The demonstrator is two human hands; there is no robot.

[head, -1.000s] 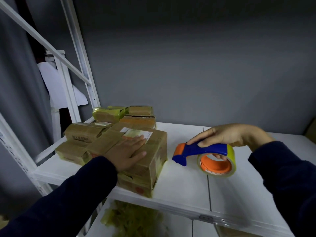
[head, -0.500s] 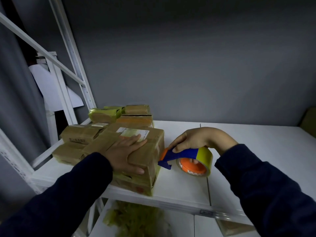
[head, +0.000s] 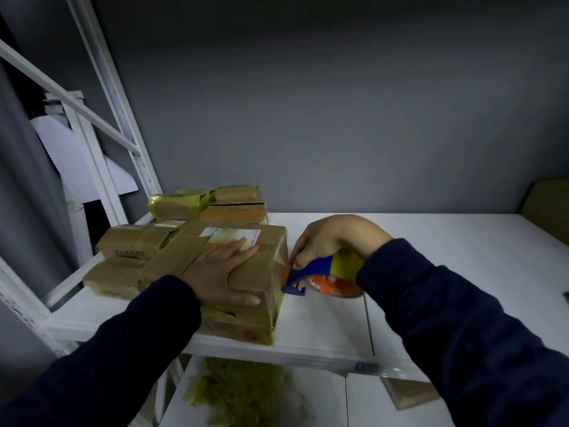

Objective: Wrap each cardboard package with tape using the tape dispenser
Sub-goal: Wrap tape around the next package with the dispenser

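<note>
Our left hand (head: 218, 272) lies flat, fingers straight, on the top cardboard package (head: 271, 251) at the front-left of the shelf (head: 323, 322); our right hand (head: 335, 238) curls round the tape dispenser (head: 317, 265), nose at the package's right side. Ease that press and the pull could drag it askew, wrinkling the tape.

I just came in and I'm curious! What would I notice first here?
The bright blue, orange and yellow tape dispenser stands out most, gripped by the right hand up against the right side of the big cardboard package. The left hand lies flat on top of that package, with more taped packages piled behind it on the white shelf.
</note>
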